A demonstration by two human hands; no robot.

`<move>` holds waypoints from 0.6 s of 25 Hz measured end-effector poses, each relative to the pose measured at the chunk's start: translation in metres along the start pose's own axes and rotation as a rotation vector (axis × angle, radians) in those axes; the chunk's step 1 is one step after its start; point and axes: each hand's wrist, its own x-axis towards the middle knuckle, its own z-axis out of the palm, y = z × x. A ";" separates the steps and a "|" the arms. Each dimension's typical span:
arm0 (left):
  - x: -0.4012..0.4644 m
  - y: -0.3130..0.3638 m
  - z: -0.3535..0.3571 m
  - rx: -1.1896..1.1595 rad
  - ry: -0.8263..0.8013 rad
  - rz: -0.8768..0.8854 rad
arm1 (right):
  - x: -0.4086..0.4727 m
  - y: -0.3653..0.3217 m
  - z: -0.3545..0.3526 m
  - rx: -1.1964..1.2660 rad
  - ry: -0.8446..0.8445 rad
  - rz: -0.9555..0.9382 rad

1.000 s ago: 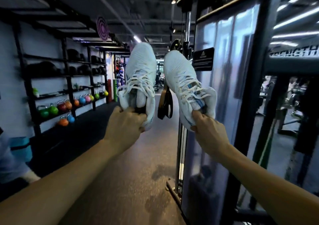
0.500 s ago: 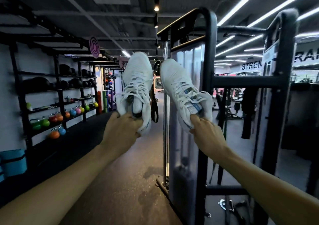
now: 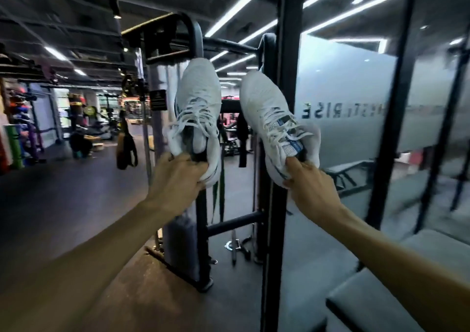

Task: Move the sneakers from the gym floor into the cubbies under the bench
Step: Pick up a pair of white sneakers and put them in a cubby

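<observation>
There were two white sneakers, a left one (image 3: 197, 118) and a right one (image 3: 276, 125). Two hands were visible, the left hand (image 3: 175, 181) and the right hand (image 3: 311, 189).

Straight beyond the fingers of the left hand (image 3: 178, 179), the way is blocked by a black cable machine frame (image 3: 197, 118), and a tall black post (image 3: 283, 128) stands in the gap between the two hands. Beyond the fingers of the right hand (image 3: 311, 189), passage is closed by a frosted glass panel (image 3: 356, 97) and further dark uprights (image 3: 391, 128). Open gym floor (image 3: 71, 199) is seen well to the left of the left fingers, crossed only by hanging straps (image 3: 126, 148).
</observation>
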 end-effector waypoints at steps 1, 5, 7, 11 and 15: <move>0.007 0.024 -0.011 -0.032 0.018 0.036 | -0.020 0.023 -0.021 -0.041 -0.006 0.038; 0.039 0.123 -0.049 -0.165 0.109 0.148 | -0.093 0.100 -0.104 -0.140 0.026 0.182; 0.055 0.187 -0.068 -0.229 0.164 0.202 | -0.140 0.141 -0.152 -0.217 0.021 0.248; 0.080 0.335 -0.120 -0.355 0.228 0.277 | -0.246 0.230 -0.259 -0.363 0.052 0.360; 0.092 0.484 -0.177 -0.539 0.229 0.282 | -0.348 0.309 -0.361 -0.476 0.054 0.473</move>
